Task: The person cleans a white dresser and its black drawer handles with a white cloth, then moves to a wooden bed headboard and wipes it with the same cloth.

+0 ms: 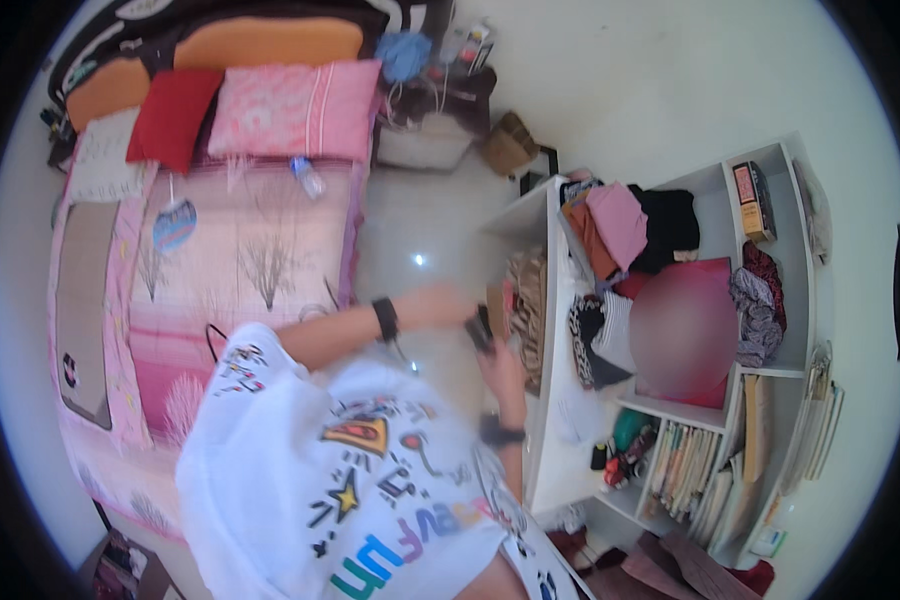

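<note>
A small dark object (480, 330), too blurred to name, is between my two hands beside the white shelf unit. My right hand (501, 369) is closed around its lower end. My left hand (450, 304) reaches it from the other side, blurred, so its fingers cannot be made out. Each wrist wears a black band. Just beyond the hands, brown folded cloth (529, 322) lies in an open compartment of the unit. Folded clothes, among them a pink garment (616, 225) and a striped one (613, 330), rest on the white top.
A bed (232, 255) with a pink pillow (292, 109), a red pillow (176, 116) and a plastic bottle (307, 178) stands at left. Books (686, 469) fill a lower cubby at right. A cardboard box (508, 144) sits by the wall.
</note>
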Action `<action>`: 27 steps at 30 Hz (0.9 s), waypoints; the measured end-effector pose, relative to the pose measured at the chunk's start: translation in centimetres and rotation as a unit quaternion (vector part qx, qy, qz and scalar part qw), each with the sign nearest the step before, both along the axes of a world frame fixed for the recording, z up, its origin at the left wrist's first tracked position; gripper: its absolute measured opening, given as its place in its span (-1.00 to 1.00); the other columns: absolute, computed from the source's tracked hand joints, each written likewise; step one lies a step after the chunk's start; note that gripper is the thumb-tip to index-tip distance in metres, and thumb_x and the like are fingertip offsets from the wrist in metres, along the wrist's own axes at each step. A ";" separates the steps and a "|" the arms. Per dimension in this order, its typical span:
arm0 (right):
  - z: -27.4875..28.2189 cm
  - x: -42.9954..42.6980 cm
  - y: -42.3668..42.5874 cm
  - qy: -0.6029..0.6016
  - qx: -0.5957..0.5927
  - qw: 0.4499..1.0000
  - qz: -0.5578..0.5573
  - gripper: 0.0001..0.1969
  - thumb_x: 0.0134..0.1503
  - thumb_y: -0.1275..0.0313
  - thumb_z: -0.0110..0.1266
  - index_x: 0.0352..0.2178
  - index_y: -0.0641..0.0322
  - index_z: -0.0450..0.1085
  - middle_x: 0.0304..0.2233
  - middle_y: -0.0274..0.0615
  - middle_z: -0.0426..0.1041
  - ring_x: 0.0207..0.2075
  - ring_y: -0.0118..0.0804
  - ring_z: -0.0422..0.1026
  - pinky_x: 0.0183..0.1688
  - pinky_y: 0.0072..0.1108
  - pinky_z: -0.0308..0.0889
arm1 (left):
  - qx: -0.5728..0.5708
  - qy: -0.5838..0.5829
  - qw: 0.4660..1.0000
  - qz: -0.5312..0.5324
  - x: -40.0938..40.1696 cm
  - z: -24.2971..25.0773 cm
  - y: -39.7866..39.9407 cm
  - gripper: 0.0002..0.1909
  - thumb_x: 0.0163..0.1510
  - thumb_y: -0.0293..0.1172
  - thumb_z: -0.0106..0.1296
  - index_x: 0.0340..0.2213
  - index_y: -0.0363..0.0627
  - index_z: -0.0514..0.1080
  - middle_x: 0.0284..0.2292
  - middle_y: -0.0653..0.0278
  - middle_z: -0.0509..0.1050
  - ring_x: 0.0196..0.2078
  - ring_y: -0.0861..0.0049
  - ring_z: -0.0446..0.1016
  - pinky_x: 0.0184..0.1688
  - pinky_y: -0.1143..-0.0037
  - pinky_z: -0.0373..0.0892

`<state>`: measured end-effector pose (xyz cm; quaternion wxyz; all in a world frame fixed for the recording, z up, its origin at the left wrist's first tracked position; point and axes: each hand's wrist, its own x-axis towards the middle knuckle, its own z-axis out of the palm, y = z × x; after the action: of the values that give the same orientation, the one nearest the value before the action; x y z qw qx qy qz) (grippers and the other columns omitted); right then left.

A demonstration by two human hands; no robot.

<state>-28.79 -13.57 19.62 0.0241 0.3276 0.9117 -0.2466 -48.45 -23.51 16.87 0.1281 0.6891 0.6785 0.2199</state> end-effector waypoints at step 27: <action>1.1 -31.4 -2.9 0.098 -0.253 0.868 0.415 -0.80 -0.08 0.35 0.13 -0.46 0.26 0.38 -0.49 -0.01 0.45 -0.40 0.03 0.44 -0.35 -0.30 0.33 | -0.229 -0.172 0.870 0.402 -17.5 6.7 -21.7 -0.76 0.00 -0.34 0.09 -0.38 -0.31 0.46 -0.50 -0.02 0.45 -0.47 0.20 0.45 -0.38 0.37 0.35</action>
<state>-60.22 -16.48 20.68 0.1169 -0.1240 0.8677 -0.4670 -65.92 -45.22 23.56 0.2974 0.2594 0.8955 0.2060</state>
